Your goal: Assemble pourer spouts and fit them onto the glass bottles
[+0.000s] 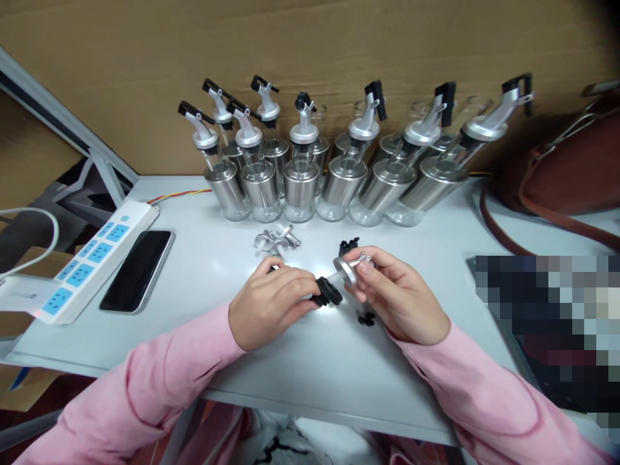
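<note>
My left hand (274, 298) is closed on a black ribbed rubber stopper (329, 292). Between the fingers of my right hand (404, 294) is a silver pourer spout (343, 271), its pale stem pointing at the stopper. Stem and stopper meet or nearly touch; I cannot tell how deep the stem sits. Beyond my left hand lies a small heap of silver spout parts (278, 241). Small black pieces (349, 246) rest behind my right hand, and a few more black bits (367, 319) lie just below its fingers.
Glass bottles with steel sleeves (301, 179) and pourer tops line the back, before a cardboard wall (310, 39). At left are a phone (138, 271) and a white power strip (99, 258). A brown bag (571, 168) and a dark, pixelated flat object (547, 329) occupy the right.
</note>
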`<state>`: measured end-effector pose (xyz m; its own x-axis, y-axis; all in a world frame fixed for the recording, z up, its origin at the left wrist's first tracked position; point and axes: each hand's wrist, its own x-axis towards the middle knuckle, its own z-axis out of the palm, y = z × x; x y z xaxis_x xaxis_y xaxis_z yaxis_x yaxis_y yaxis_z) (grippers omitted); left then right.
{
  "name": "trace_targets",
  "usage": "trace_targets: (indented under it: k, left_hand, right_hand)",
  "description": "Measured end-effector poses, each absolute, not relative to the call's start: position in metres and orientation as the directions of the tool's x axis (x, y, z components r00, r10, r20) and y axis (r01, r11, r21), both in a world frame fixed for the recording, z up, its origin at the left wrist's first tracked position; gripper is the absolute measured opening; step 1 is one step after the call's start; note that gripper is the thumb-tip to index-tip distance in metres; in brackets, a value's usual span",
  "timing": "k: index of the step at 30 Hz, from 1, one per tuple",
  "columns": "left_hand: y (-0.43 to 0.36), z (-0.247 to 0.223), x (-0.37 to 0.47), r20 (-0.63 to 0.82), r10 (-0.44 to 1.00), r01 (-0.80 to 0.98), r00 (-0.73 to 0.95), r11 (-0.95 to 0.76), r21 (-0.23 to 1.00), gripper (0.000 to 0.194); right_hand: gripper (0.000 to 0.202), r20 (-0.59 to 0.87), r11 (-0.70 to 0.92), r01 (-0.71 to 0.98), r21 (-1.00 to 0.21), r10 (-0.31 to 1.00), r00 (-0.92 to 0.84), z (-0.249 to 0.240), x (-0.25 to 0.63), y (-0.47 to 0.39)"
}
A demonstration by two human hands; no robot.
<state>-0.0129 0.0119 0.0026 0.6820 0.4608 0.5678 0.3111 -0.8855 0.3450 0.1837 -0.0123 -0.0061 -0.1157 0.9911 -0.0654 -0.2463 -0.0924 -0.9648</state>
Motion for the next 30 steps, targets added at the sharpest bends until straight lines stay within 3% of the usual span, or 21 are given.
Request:
trace_targets:
  k: [20,25,30]
  left_hand:
    - [0.0118,0.0024,-0.0131,0.548,0.445,0.332,0.709,-0.895,0.298,0.007]
    - [0.0117,0.0035,-0.0111,0.539,0.442,0.34,0.717,-0.897,0.282,0.027]
    - [0.0105,0.0069,-0.009,0.441,0.366,0.288,0.82,-0.928,0.235,0.03]
  right_hand:
    - [0.025,-0.059,-0.07,-0.058,-0.996,0.982,-0.181,0.0008,0.1803,-0.0163]
    - [0.023,-0.053,-0.07,-0.072,-0.995,0.976,-0.212,0.0002,0.1807,-0.0167]
    - [0.024,-0.073,-0.099,-0.096,-0.99,0.966,-0.246,-0.0011,0.1807,-0.0169]
